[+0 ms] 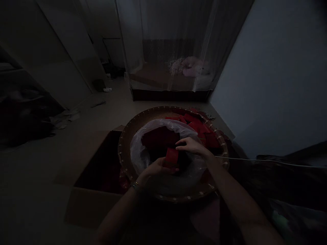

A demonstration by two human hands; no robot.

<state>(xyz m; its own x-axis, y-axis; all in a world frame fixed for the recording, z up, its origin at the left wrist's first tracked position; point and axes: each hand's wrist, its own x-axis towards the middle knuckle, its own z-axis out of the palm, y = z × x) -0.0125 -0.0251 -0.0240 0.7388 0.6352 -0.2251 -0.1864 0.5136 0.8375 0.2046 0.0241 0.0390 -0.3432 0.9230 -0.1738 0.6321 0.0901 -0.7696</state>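
A small red packet (172,157) stands tilted in my left hand (159,166), whose fingers and thumb close round its lower part. My right hand (191,146) comes in from the right, its fingers stretched out with a small gap between them, at the packet's top right corner. Both hands are over a translucent plastic bag (139,149) with its mouth spread wide. Dark red pieces (159,137) lie inside the bag. The bag sits in a round woven tray (127,132). More flat red packets (195,124) are heaped on the tray's far right side.
Under the tray's left side stands an open cardboard box (87,200) with dark reddish contents. A white cord (255,160) runs off to the right. Farther back is a bed behind a sheer net (168,51). A pale wall (276,68) rises at right. The room is very dim.
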